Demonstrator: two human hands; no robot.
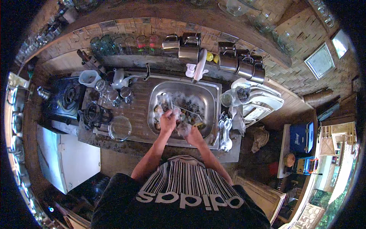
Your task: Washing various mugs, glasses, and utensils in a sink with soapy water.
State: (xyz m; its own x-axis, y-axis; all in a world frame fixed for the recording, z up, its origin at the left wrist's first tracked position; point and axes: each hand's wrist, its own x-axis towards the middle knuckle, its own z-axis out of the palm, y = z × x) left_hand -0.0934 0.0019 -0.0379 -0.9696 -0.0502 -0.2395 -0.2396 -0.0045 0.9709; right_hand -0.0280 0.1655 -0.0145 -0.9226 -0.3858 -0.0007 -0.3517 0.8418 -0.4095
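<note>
Both my hands are over the stainless steel sink basin (212,96), which holds foamy water and several sudsy items too jumbled to name. The fingers of my left hand (167,122) pinch a small foam-covered item (176,113); suds hide what it is. Lower and to the right, my right hand (195,136) grips a greyish, rounded, sudsy thing (184,129), perhaps a scrubber. A thin pale utensil handle (187,110) slants through the foam beyond my hands. Something yellow (198,124) shows just past my right hand.
Spoons (226,133) and white plates (264,96) stand right of the sink. On the left drainboard are metal cups (125,94), a clear round glass dish (119,128) and a dark blender-like jar (95,113). A curved faucet (147,71) rises behind; metal mugs (188,53) line the ledge.
</note>
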